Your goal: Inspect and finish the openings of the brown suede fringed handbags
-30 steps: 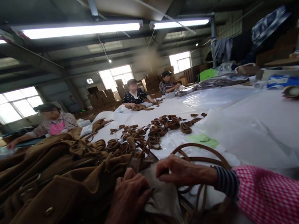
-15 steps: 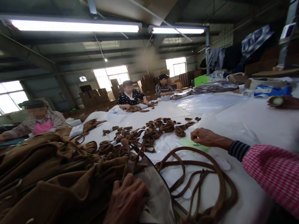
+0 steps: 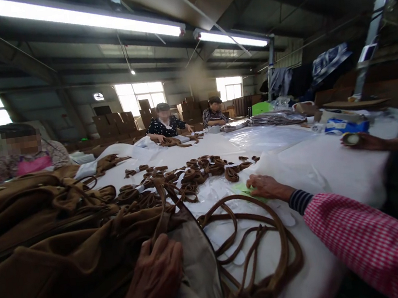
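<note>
A brown bag (image 3: 69, 254) with a pale lining (image 3: 196, 252) fills the lower left. My left hand (image 3: 159, 266) is closed on the bag's edge, with its fingertips partly hidden. Brown straps (image 3: 284, 235) lie looped to the right of the lining. Beyond the straps, my right hand (image 3: 267, 187), in a striped cuff and pink checked sleeve, rests over a light green piece (image 3: 245, 189) on the white table covering (image 3: 296, 165). Its fingers are bent, and whether they pinch the piece is too small to tell. Coiled brown straps (image 3: 205, 167) with white bands lie past both hands.
Another person's hand (image 3: 368, 141) at the right holds a round roll (image 3: 350, 139). People sit at the far side and far left. A blue and white package (image 3: 346, 125) and plastic-wrapped items (image 3: 275, 118) lie at the back right.
The view has turned slightly, so most things sit further left. My right hand's fingers have lowered onto the light green piece. My left hand stays at the bag's edge.
</note>
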`<state>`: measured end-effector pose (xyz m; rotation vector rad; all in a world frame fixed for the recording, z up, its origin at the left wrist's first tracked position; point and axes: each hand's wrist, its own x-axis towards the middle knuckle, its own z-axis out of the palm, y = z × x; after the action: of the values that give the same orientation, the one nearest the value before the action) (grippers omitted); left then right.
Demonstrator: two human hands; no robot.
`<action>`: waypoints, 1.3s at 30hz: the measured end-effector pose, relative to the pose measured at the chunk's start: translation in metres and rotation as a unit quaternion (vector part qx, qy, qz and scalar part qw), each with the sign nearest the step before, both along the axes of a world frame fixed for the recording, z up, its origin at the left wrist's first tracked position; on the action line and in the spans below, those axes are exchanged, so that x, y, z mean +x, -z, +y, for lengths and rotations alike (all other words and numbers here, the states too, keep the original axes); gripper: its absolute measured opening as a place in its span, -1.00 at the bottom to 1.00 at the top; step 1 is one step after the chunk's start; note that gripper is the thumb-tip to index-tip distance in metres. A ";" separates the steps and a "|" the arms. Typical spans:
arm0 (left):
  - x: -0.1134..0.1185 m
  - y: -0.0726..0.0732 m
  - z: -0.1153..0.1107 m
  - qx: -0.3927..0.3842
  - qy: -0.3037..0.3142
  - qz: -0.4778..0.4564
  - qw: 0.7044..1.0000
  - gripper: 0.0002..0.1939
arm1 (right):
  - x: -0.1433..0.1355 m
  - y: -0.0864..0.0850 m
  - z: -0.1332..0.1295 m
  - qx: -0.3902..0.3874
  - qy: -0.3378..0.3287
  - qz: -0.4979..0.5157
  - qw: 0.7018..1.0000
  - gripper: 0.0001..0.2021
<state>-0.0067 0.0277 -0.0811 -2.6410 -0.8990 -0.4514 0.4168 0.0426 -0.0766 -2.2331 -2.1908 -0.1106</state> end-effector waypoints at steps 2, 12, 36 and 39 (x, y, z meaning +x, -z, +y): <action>-0.002 0.001 0.001 -0.009 -0.008 -0.012 1.000 -0.77 | -0.005 0.005 0.000 0.000 -0.004 -0.019 1.000 -0.81; -0.015 -0.024 -0.003 -0.062 0.067 -0.045 0.995 -0.81 | -0.010 0.014 -0.010 0.071 0.001 -0.017 0.997 -0.74; -0.020 -0.071 -0.031 -0.193 -0.060 0.136 0.970 -0.77 | -0.239 -0.005 -0.026 -0.168 -0.107 0.652 0.732 -0.92; -0.018 -0.063 -0.032 -0.176 -0.073 0.140 0.972 -0.73 | -0.243 0.008 -0.021 -0.176 -0.066 0.645 0.741 -0.93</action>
<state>-0.0245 -0.0044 -0.0185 -2.8198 -1.1547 0.1297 0.1739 0.0219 -0.0849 -1.3224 -1.4826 1.4557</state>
